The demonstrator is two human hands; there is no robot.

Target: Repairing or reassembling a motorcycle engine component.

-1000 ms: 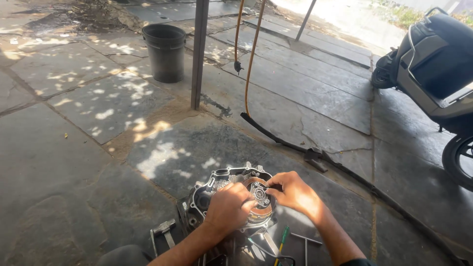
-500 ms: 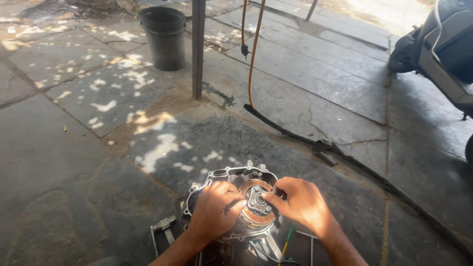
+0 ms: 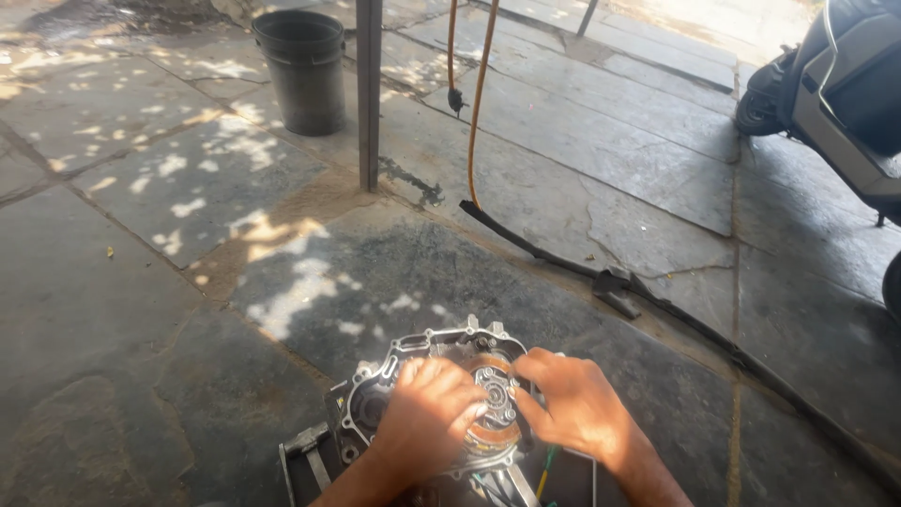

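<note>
At the lower centre of the frame, the left hand [image 3: 427, 418] and right hand [image 3: 572, 404] press curled fingers on the engine cover [image 3: 441, 361] lying on the stone floor [image 3: 188, 310]. It looks heavy, rigid metal, best gripped by its rim.

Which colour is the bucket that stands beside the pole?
The bucket is black, seen best in the head view.

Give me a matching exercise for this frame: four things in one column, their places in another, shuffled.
Things:
1. black plastic bucket
2. grey metal engine cover
3. orange hanging hose
4. dark parked scooter

Places:
A. under both hands, bottom centre
B. far right edge
C. top left, beside the metal post
D. dangling at top centre

Pairs: 1-C, 2-A, 3-D, 4-B
</note>
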